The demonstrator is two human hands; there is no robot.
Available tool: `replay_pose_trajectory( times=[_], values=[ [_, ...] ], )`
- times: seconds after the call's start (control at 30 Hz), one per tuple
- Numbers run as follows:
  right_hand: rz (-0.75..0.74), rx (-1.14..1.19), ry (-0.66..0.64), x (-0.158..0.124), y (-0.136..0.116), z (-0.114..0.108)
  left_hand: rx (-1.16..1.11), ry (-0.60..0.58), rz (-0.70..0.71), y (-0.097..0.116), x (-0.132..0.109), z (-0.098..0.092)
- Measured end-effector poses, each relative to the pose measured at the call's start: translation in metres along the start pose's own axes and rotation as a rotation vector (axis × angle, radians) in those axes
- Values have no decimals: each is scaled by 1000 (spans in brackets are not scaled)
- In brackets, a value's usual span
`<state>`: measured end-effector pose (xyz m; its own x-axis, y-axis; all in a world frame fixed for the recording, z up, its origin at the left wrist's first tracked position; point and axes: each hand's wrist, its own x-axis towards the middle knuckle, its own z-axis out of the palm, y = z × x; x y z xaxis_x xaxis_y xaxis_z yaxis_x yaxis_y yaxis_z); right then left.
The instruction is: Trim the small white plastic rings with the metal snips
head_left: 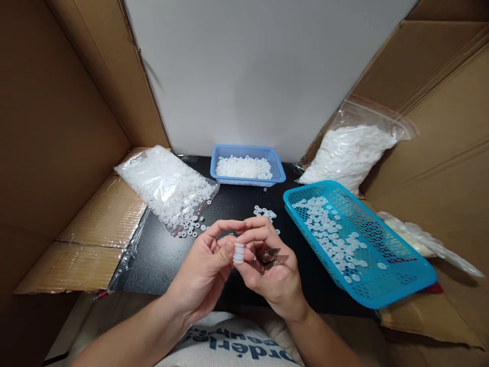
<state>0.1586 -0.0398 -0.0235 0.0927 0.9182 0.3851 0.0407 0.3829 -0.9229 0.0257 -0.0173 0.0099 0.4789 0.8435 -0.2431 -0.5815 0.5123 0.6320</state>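
While both hands meet low over the table (164, 255), I see the stack (239, 252), a short column of white rings, pinched upright between them just above the table's near edge. The left hand (204, 270) is closed, its thumb pressed against the stack's left side and its forefinger arched over the top. The right hand (273, 270) is closed too, fingertips on the stack's right side, and a small shiny metal piece (272, 257) sits tucked against its palm; I cannot tell what it is. Loose rings (263, 211) lie on the table just beyond the fingers. To the right, a teal basket (401, 293) sits tilted with more rings scattered inside it. At the back, a blue basket (244, 180) holds a heap of them. A left bag (164, 183) lies open with rings spilling from its mouth, and a right bag (351, 153) leans against the cardboard (439, 153).
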Motion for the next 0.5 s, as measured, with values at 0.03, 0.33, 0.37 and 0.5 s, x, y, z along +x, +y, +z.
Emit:
replay_pose_trajectory(
  times=[0.03,0.33,0.37,0.5],
  values=[
    [-5,-5,-2,-1,1,0,-9,1,4,-1,0,0],
    [-51,-11,-18,-2,6,-3,3,-20,59,-2,4,-1],
    [-55,-23,-11,-2,5,-3,12,-22,49,-1,3,-2],
    [-80,-57,15,1,1,-2,45,-50,2,3,-1,-3]
  ],
)
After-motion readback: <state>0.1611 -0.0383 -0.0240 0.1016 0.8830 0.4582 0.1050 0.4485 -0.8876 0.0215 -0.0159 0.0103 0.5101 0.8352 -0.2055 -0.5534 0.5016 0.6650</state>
